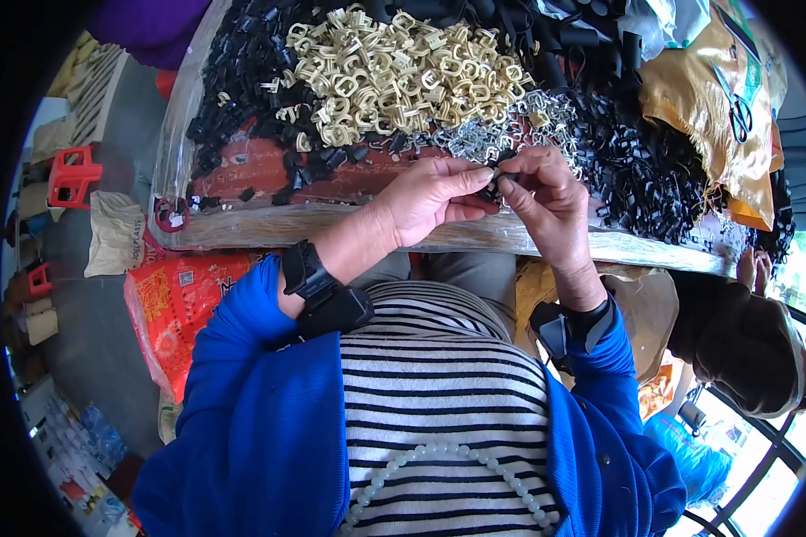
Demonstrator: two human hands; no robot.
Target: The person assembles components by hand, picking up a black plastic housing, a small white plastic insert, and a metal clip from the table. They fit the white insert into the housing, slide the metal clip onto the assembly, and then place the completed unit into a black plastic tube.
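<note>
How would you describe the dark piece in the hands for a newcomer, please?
Find the near table edge. Over it, the left hand and right hand meet. The dark piece is pinched between them; other black pieces lie loose.

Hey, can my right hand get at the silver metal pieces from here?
Probably yes: the silver metal pieces lie just beyond the right hand with no barrier visible between, though that hand is busy with a small black part the left hand also holds.
</note>
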